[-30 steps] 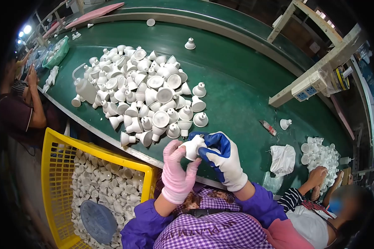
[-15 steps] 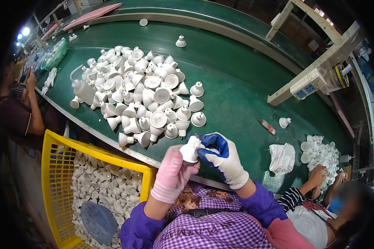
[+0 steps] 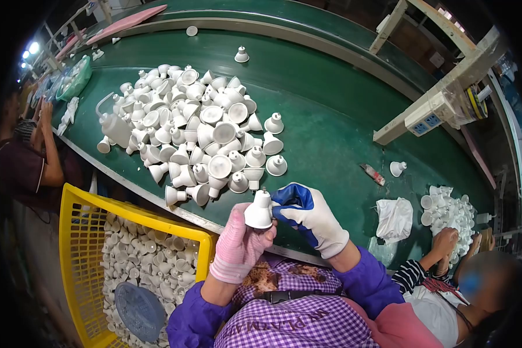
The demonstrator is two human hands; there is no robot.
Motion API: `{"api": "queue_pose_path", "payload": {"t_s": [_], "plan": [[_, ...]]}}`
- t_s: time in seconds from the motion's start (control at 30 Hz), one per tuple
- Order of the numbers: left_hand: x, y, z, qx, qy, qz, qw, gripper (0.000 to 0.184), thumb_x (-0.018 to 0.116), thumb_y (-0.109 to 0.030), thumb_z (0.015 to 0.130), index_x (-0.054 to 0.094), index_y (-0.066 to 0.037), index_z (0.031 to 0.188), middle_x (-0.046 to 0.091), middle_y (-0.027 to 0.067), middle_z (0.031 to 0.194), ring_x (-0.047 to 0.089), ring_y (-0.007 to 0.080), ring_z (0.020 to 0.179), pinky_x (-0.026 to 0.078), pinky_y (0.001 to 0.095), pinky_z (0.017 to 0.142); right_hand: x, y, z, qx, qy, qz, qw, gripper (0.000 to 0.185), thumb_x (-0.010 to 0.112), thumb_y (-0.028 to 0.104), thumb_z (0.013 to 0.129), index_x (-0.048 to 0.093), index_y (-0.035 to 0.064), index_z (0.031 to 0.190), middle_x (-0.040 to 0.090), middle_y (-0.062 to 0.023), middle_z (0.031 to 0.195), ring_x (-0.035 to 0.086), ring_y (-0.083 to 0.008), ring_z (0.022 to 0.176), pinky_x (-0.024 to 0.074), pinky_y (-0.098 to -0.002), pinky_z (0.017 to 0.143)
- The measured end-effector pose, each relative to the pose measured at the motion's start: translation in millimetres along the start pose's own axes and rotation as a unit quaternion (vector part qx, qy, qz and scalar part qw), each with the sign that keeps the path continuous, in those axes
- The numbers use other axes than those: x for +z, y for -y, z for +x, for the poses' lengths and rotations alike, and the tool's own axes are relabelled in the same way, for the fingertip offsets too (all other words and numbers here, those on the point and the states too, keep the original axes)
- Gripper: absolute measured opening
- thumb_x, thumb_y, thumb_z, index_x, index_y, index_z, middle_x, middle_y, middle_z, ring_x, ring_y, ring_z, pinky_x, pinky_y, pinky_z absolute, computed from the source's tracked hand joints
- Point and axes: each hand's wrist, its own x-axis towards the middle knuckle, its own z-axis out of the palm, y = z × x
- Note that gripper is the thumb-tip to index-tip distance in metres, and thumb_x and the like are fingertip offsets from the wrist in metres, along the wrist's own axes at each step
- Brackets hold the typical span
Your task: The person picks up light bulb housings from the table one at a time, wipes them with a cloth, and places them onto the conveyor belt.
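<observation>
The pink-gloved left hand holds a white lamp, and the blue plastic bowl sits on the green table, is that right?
Not quite: the head view shows the blue plastic bowl inside the yellow basket, not on the green table. The pink-gloved left hand does hold a white lamp.

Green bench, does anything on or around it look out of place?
Mildly: one white lamp housing sits apart from the large heap, near a tube, and a white cloth lies crumpled. The left hand wears a pink glove, the right hand a blue-and-white one. I see no spill.
</observation>
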Motion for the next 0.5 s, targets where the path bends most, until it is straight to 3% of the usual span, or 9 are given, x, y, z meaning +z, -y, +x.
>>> {"api": "queue_pose_path", "payload": {"t_s": [0.07, 0.2, 0.23, 0.3, 0.33, 0.4, 0.5], "plan": [[2.4, -0.2, -0.2, -0.022, -0.011, -0.058, 0.998, 0.052, 0.049, -0.047, 0.095, 0.040, -0.001, 0.119, 0.057, 0.0136, 0.097, 0.060, 0.0190, 0.076, 0.052, 0.0273, 0.064, 6.3, 1.8, -4.7, -0.017, -0.014, 0.008, 1.000, 0.024, 0.071, 0.004, 0.077, 0.063, 0.0004, 0.099, 0.064, 0.0006, 0.087, 0.056, -0.0048, 0.077, 0.0455, -0.0192, 0.065], [5.7, 3.5, 3.8, 0.033, -0.024, 0.013, 0.999, 0.051, 0.051, -0.045, 0.094, 0.040, -0.003, 0.121, 0.058, 0.0103, 0.096, 0.060, 0.0163, 0.076, 0.051, 0.0257, 0.063, 17.7, -7.7, -9.2, -0.103, -0.045, 0.011, 0.994, 0.025, 0.072, 0.008, 0.078, 0.063, 0.0002, 0.100, 0.064, 0.0003, 0.090, 0.056, -0.0041, 0.080, 0.0466, -0.0204, 0.068], [4.3, 5.6, 5.9, 0.061, -0.050, 0.057, 0.995, 0.050, 0.052, -0.045, 0.094, 0.040, -0.004, 0.121, 0.058, 0.0088, 0.095, 0.060, 0.0145, 0.074, 0.051, 0.0249, 0.062, 21.6, -6.3, -13.7, -0.116, -0.065, -0.082, 0.988, 0.028, 0.074, 0.011, 0.076, 0.062, 0.0009, 0.098, 0.066, -0.0044, 0.092, 0.061, -0.0110, 0.079, 0.0488, -0.0259, 0.070], [-7.7, 13.3, 10.2, 0.092, -0.030, 0.128, 0.987, 0.046, 0.052, -0.042, 0.095, 0.040, -0.005, 0.119, 0.057, 0.0058, 0.093, 0.057, 0.0105, 0.072, 0.048, 0.0227, 0.061, 29.6, -18.0, -12.7, -0.285, -0.143, -0.257, 0.912, 0.030, 0.075, 0.012, 0.073, 0.061, 0.0015, 0.097, 0.066, -0.0104, 0.092, 0.064, -0.0211, 0.078, 0.0495, -0.0314, 0.071], [-7.0, 15.6, 11.2, 0.115, -0.057, 0.171, 0.977, 0.043, 0.052, -0.040, 0.096, 0.040, -0.005, 0.118, 0.057, 0.0052, 0.092, 0.056, 0.0096, 0.071, 0.046, 0.0220, 0.061, 32.0, -16.7, -11.7, -0.316, -0.157, -0.294, 0.888, 0.029, 0.075, 0.012, 0.072, 0.061, 0.0014, 0.094, 0.065, -0.0146, 0.093, 0.063, -0.0296, 0.079, 0.0496, -0.0350, 0.071], [-1.7, 17.6, 11.3, 0.162, -0.082, 0.242, 0.953, 0.038, 0.054, -0.033, 0.096, 0.039, -0.005, 0.117, 0.055, 0.0047, 0.090, 0.054, 0.0090, 0.070, 0.045, 0.0214, 0.063, 32.4, -11.3, -8.0, -0.276, -0.174, -0.261, 0.909, 0.028, 0.075, 0.013, 0.072, 0.061, 0.0012, 0.093, 0.065, -0.0143, 0.094, 0.063, -0.0296, 0.080, 0.0497, -0.0353, 0.071], [1.0, 20.3, 7.4, 0.155, -0.076, 0.231, 0.958, 0.037, 0.055, -0.029, 0.095, 0.038, -0.005, 0.117, 0.055, 0.0057, 0.093, 0.054, 0.0102, 0.071, 0.046, 0.0226, 0.065, 29.8, -3.1, -3.5, -0.220, -0.171, -0.209, 0.937, 0.030, 0.074, 0.014, 0.072, 0.060, 0.0007, 0.094, 0.064, -0.0150, 0.097, 0.063, -0.0321, 0.085, 0.0504, -0.0374, 0.073]]}}
